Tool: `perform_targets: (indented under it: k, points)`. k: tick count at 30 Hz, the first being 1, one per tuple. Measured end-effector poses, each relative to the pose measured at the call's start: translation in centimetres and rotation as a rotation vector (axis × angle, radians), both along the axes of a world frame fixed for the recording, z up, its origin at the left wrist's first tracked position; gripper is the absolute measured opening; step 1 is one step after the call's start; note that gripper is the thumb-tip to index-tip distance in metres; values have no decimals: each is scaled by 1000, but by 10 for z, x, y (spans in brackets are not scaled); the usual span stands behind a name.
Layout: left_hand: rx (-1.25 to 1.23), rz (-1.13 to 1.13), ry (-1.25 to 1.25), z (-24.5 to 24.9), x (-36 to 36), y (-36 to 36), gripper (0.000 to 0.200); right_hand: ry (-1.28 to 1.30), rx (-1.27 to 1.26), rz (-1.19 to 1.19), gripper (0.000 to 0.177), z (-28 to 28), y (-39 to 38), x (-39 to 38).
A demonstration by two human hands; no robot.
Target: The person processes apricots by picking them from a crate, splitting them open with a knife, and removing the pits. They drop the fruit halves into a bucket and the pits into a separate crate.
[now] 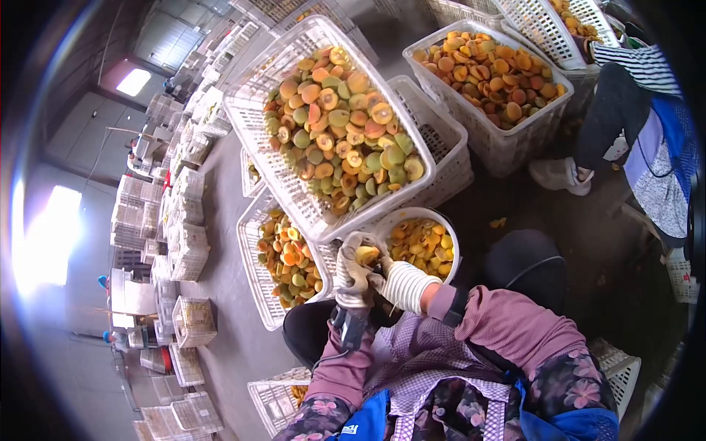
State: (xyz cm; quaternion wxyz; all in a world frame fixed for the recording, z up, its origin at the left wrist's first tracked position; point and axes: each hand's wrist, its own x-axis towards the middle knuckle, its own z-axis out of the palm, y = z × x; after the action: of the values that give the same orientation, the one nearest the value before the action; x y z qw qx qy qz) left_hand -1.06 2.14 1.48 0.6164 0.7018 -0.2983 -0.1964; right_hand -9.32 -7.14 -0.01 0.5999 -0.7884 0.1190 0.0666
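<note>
My left hand, in a worn light glove, is closed around a yellow-orange apricot half. Right beside it, my right hand wears a striped white glove. Its fingers are bent together close to the fruit; a dark spot shows at the fingertips, but what they hold is hidden. Just beyond my hands stands a round white bucket with yellow apricot pieces. Above it, a tilted white crate is heaped with apricot halves, some greenish with brown centres.
To the left, a lower crate holds more halves. A full crate stands at the upper right, near a seated person's leg and shoe. Crate stacks line the floor at far left. Another crate sits by my left side.
</note>
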Motion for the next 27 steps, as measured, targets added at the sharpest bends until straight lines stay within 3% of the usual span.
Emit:
perform_targets:
  k: [2,4,5,7,8,10,11,12,13,15,16,19,20,23,26,27]
  points:
    - [-177,-99,81,-14,6,6,40,46,31,113,47,-4,2,0]
    - [-182,-93,216,-18,9,8,39,159,890,119,34,7,-1,-11]
    - [-243,-26,409,-13,10,4,39,337,1051,108,27,5,0,-10]
    - [-377,135,665,2,9,-2,35,341,1023,107,26,6,1,-10]
    - [-314,163,553,13,12,-1,31,345,1002,104,26,11,-1,-10]
    - [-917,356,1271,28,30,6,30,401,982,183,31,15,-7,-10]
    - [-914,356,1275,34,38,12,30,232,649,215,34,11,0,-13]
    - [-562,642,887,42,48,18,28,64,313,242,37,6,5,-14]
    - [-206,872,472,49,57,22,29,132,59,257,42,-7,11,-8]
    - [506,1172,-420,59,74,18,34,218,282,71,42,-5,0,-3]
    - [501,1169,-421,58,79,12,34,225,354,-28,42,-15,0,4]
    - [323,763,-1037,33,103,-6,20,231,611,-291,45,-9,-14,11]
    - [744,427,-1013,-80,198,40,32,291,711,-321,44,0,-19,11]
    - [1155,-70,-570,-105,203,-43,35,126,705,-447,29,-35,-5,27]
    - [1170,-176,-259,-118,218,-71,39,183,777,-474,22,-9,-13,24]
    - [1134,-282,-409,-104,209,-71,40,117,771,-447,29,-31,-9,28]
